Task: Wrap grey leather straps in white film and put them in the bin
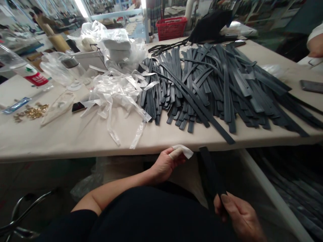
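Note:
Just off the table's front edge, my left hand (168,163) pinches a small piece of white film (186,151) between thumb and fingers. A pale cover wraps one of its fingertips. Lower right, my right hand (239,210) is closed around a dark strap (210,166), whose free end points up toward the table. The strap's lower end is hidden by the hand and my dark clothing. Beyond both hands, a large heap of dark grey straps (199,87) covers the table's middle and right. Left of it lies a tangle of white film strips (113,90).
The beige table (63,141) has its padded front edge before me. Gold metal pieces (37,112), a bottle with a red label (32,75) and clear plastic bags (108,40) stand left. A red basket (171,28) is behind. At far right are a phone-like object (311,86) and another person's arm (316,43).

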Motion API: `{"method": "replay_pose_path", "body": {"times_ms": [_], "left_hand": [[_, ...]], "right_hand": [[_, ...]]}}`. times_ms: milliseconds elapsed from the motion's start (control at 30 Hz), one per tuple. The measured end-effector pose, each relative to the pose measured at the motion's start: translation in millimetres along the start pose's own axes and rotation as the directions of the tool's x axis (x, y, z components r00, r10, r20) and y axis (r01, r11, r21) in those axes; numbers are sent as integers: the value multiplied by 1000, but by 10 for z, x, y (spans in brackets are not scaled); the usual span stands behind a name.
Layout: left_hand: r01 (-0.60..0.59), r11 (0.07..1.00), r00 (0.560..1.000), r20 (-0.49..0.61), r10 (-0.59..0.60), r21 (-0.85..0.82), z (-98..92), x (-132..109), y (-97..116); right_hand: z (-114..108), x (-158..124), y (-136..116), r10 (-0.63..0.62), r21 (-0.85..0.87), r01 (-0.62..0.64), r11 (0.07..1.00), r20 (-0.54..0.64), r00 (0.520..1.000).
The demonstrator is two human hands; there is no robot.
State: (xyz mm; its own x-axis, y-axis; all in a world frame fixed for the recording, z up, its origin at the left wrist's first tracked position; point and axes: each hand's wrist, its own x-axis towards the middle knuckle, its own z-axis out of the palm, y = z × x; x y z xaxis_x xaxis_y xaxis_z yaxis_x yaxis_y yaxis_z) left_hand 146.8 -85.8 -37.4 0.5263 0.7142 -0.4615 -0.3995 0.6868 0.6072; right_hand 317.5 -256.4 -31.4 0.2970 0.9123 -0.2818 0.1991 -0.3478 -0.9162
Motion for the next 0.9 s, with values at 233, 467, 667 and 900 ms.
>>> {"method": "replay_pose_path", "body": {"times_ms": [233,467,667,900], "left_hand": [[39,999,999,11,-39,3,18,63,-111],[13,999,1000,7,-14,43,-18,75,-139],[2,999,1000,-10,-2,52,-25,97,-153],[-4,999,999,-50,7,53,-35,131,-171]], "right_hand": [[-61,-222,-7,-56,-121,59,991,29,998],[-23,-179,41,-58,-174,64,983,39,998],[-37,-182,48,-70,-179,75,981,30,997],[-28,-180,72,-68,-180,71,981,23,997]]}}
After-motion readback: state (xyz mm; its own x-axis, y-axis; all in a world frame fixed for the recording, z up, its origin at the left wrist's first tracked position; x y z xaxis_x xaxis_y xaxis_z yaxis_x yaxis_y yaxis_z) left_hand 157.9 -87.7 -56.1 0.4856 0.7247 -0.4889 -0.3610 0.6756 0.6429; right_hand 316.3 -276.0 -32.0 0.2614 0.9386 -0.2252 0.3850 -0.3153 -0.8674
